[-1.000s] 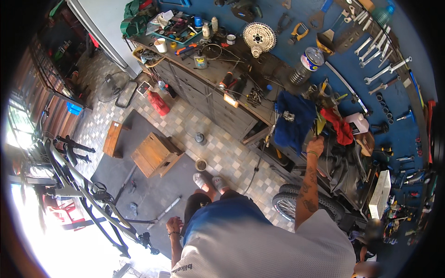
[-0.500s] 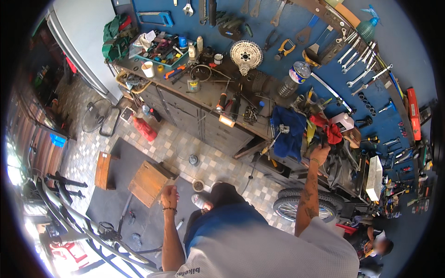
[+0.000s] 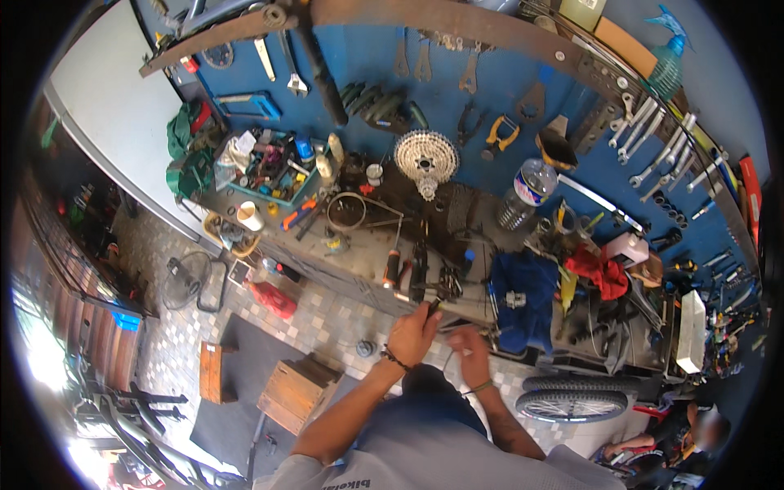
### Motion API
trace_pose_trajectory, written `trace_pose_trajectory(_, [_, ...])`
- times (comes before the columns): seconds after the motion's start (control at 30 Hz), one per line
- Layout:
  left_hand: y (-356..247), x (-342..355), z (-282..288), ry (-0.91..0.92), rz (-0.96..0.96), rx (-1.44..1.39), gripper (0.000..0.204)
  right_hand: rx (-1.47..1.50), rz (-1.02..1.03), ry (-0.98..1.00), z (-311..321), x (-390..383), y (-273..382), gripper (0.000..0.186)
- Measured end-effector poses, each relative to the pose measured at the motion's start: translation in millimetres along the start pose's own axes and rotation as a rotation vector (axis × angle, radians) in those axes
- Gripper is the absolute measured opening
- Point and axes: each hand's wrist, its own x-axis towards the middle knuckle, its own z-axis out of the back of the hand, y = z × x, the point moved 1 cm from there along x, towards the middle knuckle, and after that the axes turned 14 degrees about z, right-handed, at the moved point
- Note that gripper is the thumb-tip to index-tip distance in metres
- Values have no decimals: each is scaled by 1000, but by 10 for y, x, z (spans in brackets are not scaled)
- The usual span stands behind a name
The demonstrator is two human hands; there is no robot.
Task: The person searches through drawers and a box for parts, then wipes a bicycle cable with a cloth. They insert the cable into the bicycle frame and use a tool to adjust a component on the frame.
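Note:
At the front edge of the workbench (image 3: pixel 359 269), my left hand (image 3: pixel 411 336) is closed, thumb and fingers pinching a short dark object (image 3: pixel 435 306) whose kind I cannot make out. Just right of it and nearer my body is my right hand (image 3: pixel 471 357), its fingers loosely bent and smeared by motion; whether it holds anything is unclear. On the bench beyond the left hand lie an orange-and-black handled tool (image 3: pixel 392 268) and a cluster of small dark metal parts (image 3: pixel 449 282). A blue cloth (image 3: pixel 523 306) is spread right of them, beside a red cloth (image 3: pixel 600 273).
A bicycle cassette (image 3: pixel 426 159) stands against the blue tool wall. Near it are a large plastic bottle (image 3: pixel 529 192) and a parts tray (image 3: pixel 273 171). On the floor are a wooden box (image 3: pixel 298 396) and bicycle wheels (image 3: pixel 572 404). Another person (image 3: pixel 678 433) sits at lower right.
My left hand has moved right and up to the bench edge and now pinches the dark object. My right hand has left the red cloth area and come left, near the other hand.

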Motion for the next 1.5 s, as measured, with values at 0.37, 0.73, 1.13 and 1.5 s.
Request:
trace_pose_trajectory(0.37, [-368, 2355, 1067, 543, -194, 476, 36, 409, -396, -99, 759, 1477, -87, 25])
trace_pose_trajectory(0.73, [606, 4866, 1035, -245, 362, 378, 32, 354, -595, -468, 876, 733, -395, 35])
trace_pose_trajectory(1.13, [751, 4078, 1295, -659, 166, 214, 20, 562, -503, -353, 669, 1645, -212, 34])
trace_pose_trajectory(1.5, [-1455, 1134, 2522, -773, -761, -883, 26, 611, 176, -581, 621, 2806, 1127, 32])
